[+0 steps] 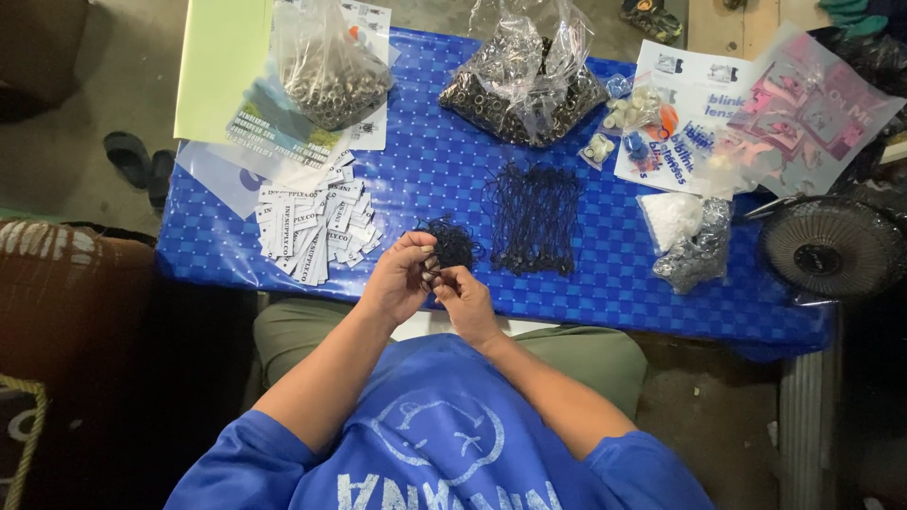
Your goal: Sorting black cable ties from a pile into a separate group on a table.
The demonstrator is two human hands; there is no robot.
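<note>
Both the left hand (399,279) and right hand (463,295) pinch 1 thin black cord (433,267) from the tangle (452,243), which looks light, limp, snag-prone, best held near its end.

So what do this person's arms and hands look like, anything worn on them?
Both hands, left hand and right hand, are bare: no gloves, and no rings or watch that this view shows. The forearms are uncovered too. The only clothing on the arms is the short sleeves of a blue T-shirt, which end above the elbows; the shirt carries pale printed lettering and a round line drawing.
</note>
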